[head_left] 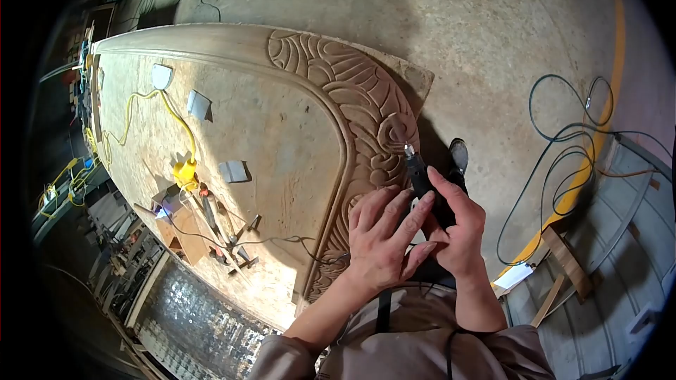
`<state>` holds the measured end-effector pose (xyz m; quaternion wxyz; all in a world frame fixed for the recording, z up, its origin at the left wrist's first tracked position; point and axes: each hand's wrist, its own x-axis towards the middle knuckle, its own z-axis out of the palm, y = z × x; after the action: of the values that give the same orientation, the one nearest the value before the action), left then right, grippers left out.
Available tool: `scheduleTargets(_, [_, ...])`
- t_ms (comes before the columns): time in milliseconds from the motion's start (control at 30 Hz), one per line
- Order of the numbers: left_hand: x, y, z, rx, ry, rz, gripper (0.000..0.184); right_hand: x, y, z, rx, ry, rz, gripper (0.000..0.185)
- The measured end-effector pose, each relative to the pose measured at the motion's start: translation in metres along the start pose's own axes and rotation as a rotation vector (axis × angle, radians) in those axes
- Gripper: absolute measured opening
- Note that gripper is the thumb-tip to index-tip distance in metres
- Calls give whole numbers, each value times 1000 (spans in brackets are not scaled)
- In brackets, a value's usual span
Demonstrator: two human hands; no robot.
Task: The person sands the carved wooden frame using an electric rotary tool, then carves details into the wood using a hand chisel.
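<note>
A black handheld rotary tool (417, 171) with a bright metal collet and thin bit is gripped in my right hand (461, 229), whose thumb lies along its body. The bit points away from me, over the edge of a brown wooden panel (370, 109) carved with leaves and scrolls. I cannot tell whether the bit touches the wood. My left hand (382, 239) lies with fingers stretched and spread above the carving, its index fingertip against the tool's body. The left thumb reaches towards my right fingers. The tool's lower part is hidden by my hands.
Left on the board lie a yellow extension cord (184, 132), several hand tools (218, 225), a small wooden box (184, 236) and grey pads (234, 172). A dark cable crosses towards my hands. Coiled hose (535, 162) lies on the right floor beside metal sheeting (620, 239).
</note>
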<state>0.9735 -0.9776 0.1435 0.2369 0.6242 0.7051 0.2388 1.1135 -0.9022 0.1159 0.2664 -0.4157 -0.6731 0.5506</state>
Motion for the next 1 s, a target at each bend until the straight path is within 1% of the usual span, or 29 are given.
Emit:
scheduleTargets(67, [-1,0,3,-14,37,9,56,3,-3,-4,4,-63,-38,57])
scheduleTargets(167, [-8,-6,0,-102,124,51,54,-9,0,-8,82,42,22,50])
scheduleTargets(200, [-9,-5,-3,-88,158,54,51,-16,0,-11,233,116,176,48])
scheduleTargets(233, [-7,-1,-9,-84,188,22,47,-13,-7,-16,391,229,274,49])
scheduleTargets(300, [-10,-3,-11,-4,195,-14,39,-4,-12,-28,480,393,339,49])
scheduleTargets(333, [-11,-3,-11,-28,197,-15,38,-4,-11,-36,469,371,362,43])
scheduleTargets(433, [-13,4,-8,20,172,-1,31,-8,-8,-57,566,211,374,38])
scheduleTargets(467, [-15,9,-4,-28,189,-7,30,-8,-6,-64,572,130,343,30])
scheduleTargets(500, [-18,14,-1,-80,161,-23,31,-5,-8,-70,623,82,302,25])
scheduleTargets(567, [-16,28,3,-157,136,-19,33,7,-10,-80,620,-24,215,23])
scheduleTargets(600, [-14,34,4,-149,134,-29,36,13,-13,-84,562,-88,234,27])
scheduleTargets(733, [-1,57,24,-429,249,-293,33,37,-29,-89,472,-295,313,43])
scheduleTargets(833, [20,68,33,-691,357,-424,33,46,-27,-91,275,-373,324,50])
scheduleTargets(867, [24,65,44,-704,395,-454,31,50,-25,-91,215,-381,324,53])
scheduleTargets(967, [40,64,54,-1077,417,-732,30,62,-33,-95,163,-473,360,50])
scheduleTargets(1000, [46,63,53,-1238,444,-760,29,64,-33,-94,165,-474,341,49])
